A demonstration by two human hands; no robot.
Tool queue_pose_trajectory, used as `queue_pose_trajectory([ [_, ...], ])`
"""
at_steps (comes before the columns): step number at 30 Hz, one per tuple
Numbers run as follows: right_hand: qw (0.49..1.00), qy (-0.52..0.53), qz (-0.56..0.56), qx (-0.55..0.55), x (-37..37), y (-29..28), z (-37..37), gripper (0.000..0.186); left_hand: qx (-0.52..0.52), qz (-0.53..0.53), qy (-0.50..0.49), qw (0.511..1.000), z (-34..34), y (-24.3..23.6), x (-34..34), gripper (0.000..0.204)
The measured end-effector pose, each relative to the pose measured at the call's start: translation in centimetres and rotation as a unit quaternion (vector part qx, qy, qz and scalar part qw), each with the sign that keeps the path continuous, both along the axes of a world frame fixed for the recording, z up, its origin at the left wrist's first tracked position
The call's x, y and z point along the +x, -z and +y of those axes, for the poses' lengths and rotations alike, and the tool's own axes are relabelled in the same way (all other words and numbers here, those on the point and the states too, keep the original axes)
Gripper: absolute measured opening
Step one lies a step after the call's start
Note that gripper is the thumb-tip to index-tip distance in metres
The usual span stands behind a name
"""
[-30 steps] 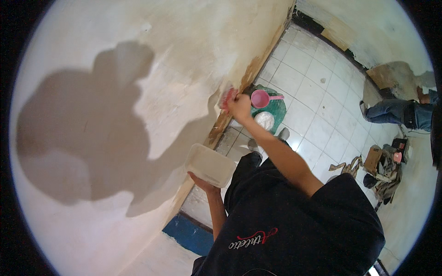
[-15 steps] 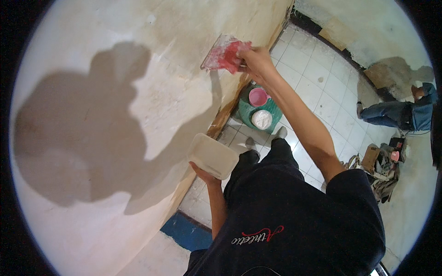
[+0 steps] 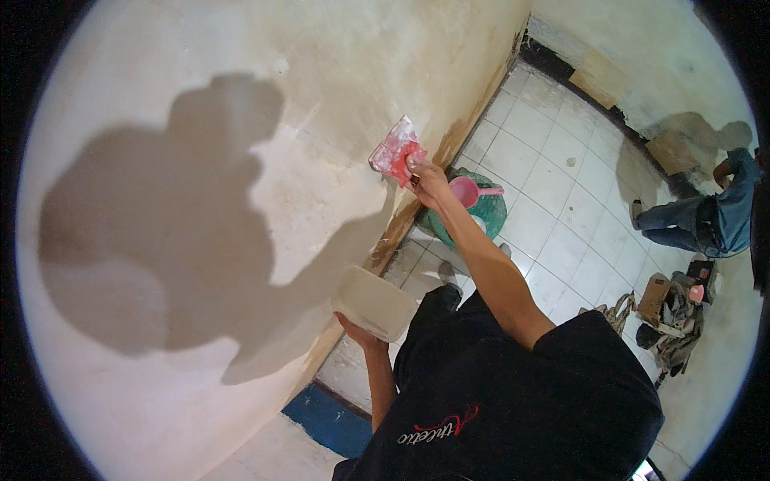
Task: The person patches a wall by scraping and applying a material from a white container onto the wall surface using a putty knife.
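Note:
My right hand [image 3: 427, 181] is closed round a red putty scraper [image 3: 393, 155] whose broad blade is smeared with white. The scraper is close to the pale wall [image 3: 321, 96]; whether its edge touches the wall I cannot tell. Lower down, my left hand [image 3: 361, 330] grips the side of a whitish rectangular plastic tub [image 3: 374, 303], held near the wall's base. What lies inside the tub is hard to make out. Beyond my right forearm, a pink dipper [image 3: 465, 191] sits on a green round surface [image 3: 491, 215], with a white container [image 3: 479, 224] mostly hidden by the arm.
White tiles cover the floor [image 3: 553, 176]. At the right, another person [image 3: 706, 210] in blue stands by the opposite wall. Near that person lies a heap of boxes and cloths [image 3: 672, 317]. A blue patch [image 3: 325, 418] shows at the lower left. My shadow covers much of the wall.
My right hand and the scraper have come down and nearer to me, the blade now pointing more upward. The left hand still holds the tub. My view has shifted slightly.

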State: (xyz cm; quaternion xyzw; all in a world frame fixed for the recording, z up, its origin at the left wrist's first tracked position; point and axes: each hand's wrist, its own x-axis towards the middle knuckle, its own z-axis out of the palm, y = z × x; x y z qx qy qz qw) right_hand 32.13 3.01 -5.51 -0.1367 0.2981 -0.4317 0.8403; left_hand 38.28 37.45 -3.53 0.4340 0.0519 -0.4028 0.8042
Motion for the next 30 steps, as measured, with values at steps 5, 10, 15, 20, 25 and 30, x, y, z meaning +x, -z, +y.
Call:
queue_pose_trajectory([
  [5, 0.985, -0.003, 0.175, -0.002, 2.4, 6.5, -1.5, 0.015, 0.036, -0.031, -0.021, 0.999, 0.5, 1.3, 0.1, 0.065],
  [10, 0.958, 0.046, 0.282, 0.036, -2.6, 13.0, 2.2, 0.015, 0.076, -0.039, -0.024, 0.996, -0.6, 0.0, -0.3, 0.066],
  [15, 0.874, 0.050, 0.458, -0.154, -1.8, 9.0, 4.6, 0.042, 0.067, 0.008, -0.043, 0.997, 1.4, 0.2, -1.2, 0.066],
  [20, 0.837, -0.043, 0.500, -0.219, 2.8, 3.7, -5.1, 0.024, 0.053, -0.012, -0.003, 0.999, -1.3, -0.4, -1.2, 0.072],
  [25, 0.873, -0.032, 0.420, -0.247, -0.3, -6.1, -4.5, 0.022, 0.059, -0.002, -0.007, 0.998, -0.4, 1.9, -1.2, 0.074],
  [30, 0.889, 0.051, 0.399, -0.218, -5.7, -6.6, -2.5, 0.029, 0.097, -0.003, -0.021, 0.995, -0.7, 0.8, -1.3, 0.075],
])
